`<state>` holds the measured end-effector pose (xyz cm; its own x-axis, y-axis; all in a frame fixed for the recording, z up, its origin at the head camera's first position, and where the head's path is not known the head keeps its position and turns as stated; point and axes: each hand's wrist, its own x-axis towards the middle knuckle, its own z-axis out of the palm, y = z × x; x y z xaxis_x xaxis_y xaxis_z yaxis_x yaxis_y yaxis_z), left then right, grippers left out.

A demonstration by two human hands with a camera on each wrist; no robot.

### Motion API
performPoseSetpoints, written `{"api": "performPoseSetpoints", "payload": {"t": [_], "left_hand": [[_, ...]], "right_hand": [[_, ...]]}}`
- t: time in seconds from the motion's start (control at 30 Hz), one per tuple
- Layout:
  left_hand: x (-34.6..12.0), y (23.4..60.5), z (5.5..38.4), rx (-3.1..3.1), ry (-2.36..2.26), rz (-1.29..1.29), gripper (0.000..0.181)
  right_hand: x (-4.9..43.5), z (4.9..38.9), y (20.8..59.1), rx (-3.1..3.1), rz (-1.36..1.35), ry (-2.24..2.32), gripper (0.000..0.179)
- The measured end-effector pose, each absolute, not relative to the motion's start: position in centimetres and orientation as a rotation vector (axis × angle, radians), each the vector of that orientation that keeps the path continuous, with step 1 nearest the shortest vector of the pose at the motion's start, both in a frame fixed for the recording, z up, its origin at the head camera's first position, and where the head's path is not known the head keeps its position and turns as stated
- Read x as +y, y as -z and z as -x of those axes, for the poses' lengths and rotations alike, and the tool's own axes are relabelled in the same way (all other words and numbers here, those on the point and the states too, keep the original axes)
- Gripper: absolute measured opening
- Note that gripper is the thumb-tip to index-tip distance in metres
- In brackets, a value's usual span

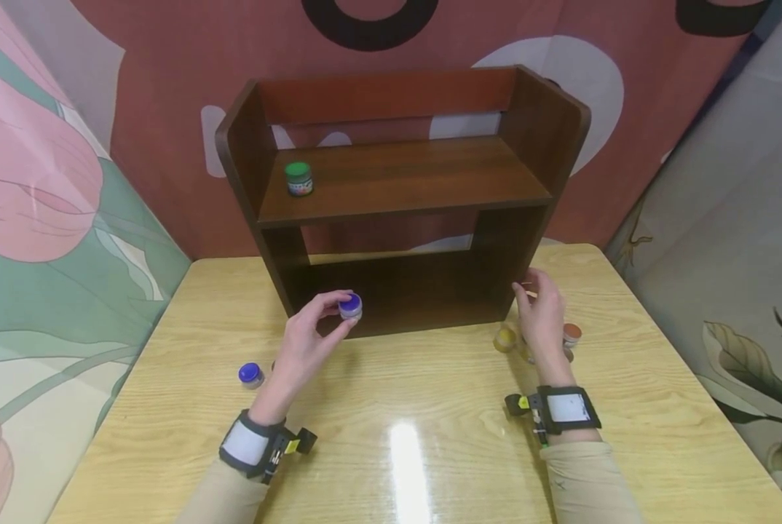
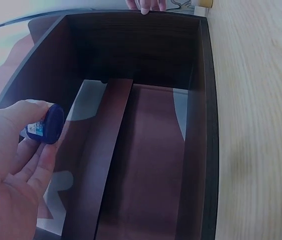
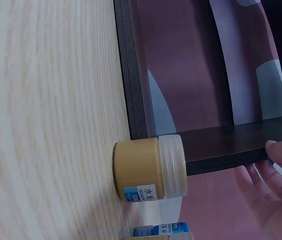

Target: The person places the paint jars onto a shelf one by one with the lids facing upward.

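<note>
A small paint jar with a blue lid (image 1: 350, 306) is pinched between the thumb and fingers of my left hand (image 1: 304, 348), in front of the lower opening of a dark brown wooden shelf (image 1: 404, 175). In the left wrist view the jar (image 2: 46, 124) is tipped, its label partly showing. My right hand (image 1: 543, 316) grips the front edge of the shelf's right side panel, thumb on the inner side and fingers outside, as the right wrist view shows. Close by that hand stands an ochre paint jar (image 3: 141, 167) with a clear lid.
On the upper shelf board, at left, sits a green-lidded jar (image 1: 299, 179). Another blue-lidded jar (image 1: 250, 374) stands on the wooden table (image 1: 352, 451), left of my left hand. A jar with an orange-brown lid (image 1: 571, 332) is beside my right wrist, with others partly hidden there.
</note>
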<state>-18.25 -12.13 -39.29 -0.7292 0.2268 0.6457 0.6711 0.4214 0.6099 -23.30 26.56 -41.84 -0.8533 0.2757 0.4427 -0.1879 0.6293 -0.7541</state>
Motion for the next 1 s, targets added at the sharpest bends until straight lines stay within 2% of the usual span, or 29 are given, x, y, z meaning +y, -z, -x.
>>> {"api": "performPoseSetpoints", "payload": {"t": [1.0], "left_hand": [[-11.0,37.9,17.7,-2.13,1.237,0.761,0.047]], "right_hand": [[26.3,23.0,41.5,-2.356,0.103,-1.159,0.03]]}}
